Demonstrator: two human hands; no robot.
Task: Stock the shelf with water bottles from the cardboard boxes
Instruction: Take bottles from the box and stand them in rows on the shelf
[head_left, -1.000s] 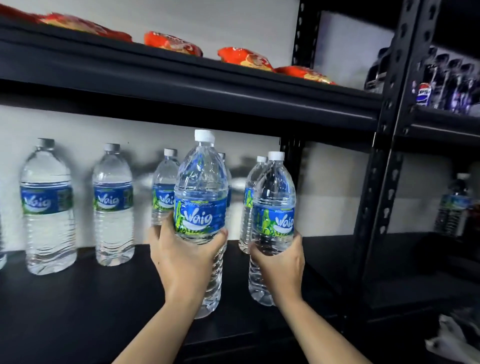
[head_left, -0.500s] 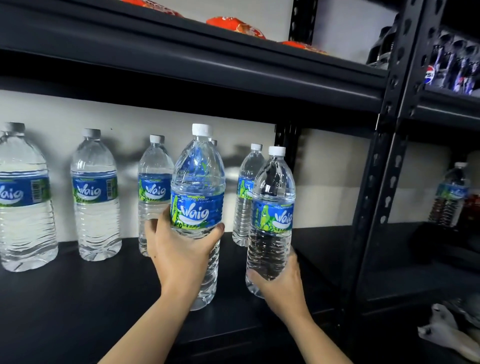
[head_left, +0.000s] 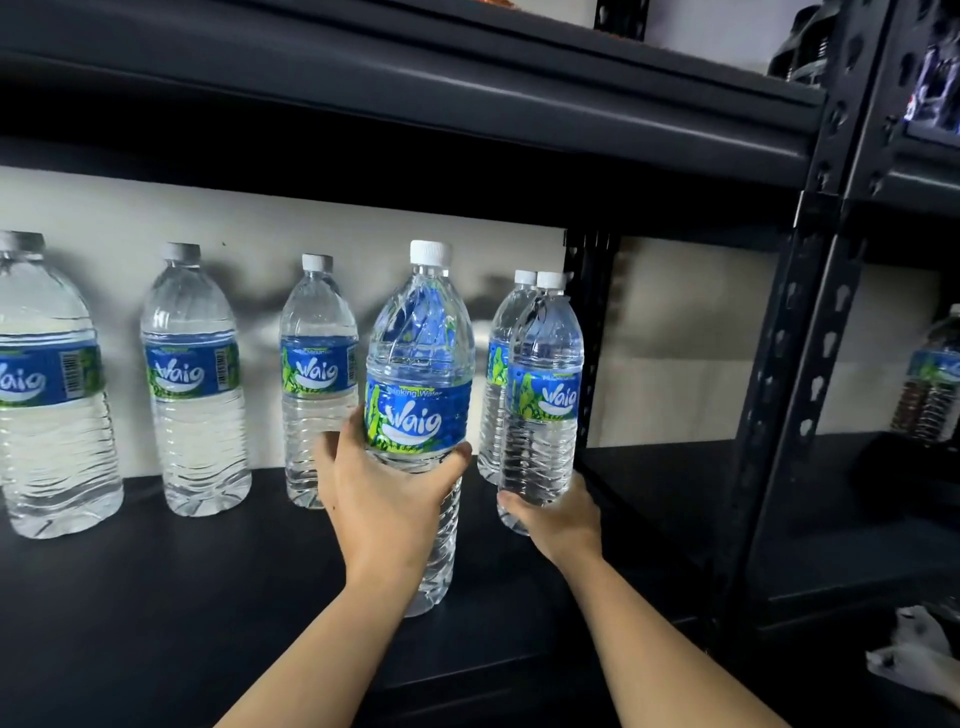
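Two full water bottles are going onto a wide black metal shelf (head_left: 156, 597), one in each of a person's hands. A second black shelf board (head_left: 415, 104) hangs low overhead, and a perforated black upright post (head_left: 800, 364) closes the right end.

Against the pale back wall stands a row of clear plastic bottles with blue and green labels (head_left: 195, 379), upright and spaced apart. The rightmost one is partly hidden.

The nearer, larger-looking clear bottle with a bright blue label and white cap (head_left: 421, 364) is upright near the shelf's front edge. Whether its base touches the board cannot be told. The left hand (head_left: 384, 499) wraps it with fingers and thumb curled round the ribbed body just under the label.

The second clear bottle with a blue and green label (head_left: 543, 395) stands further back, just in front of the hidden one. The right hand (head_left: 558, 514) cups it low, fingers curled round the base.

Being full, each bottle is likely heavy for its size. The thin walls probably dent if squeezed hard, and the smooth plastic may slip. The ribbed section below the label looks the surest place to hold. Tall and narrow, the bottles could tip and knock their neighbours if let go while tilted.
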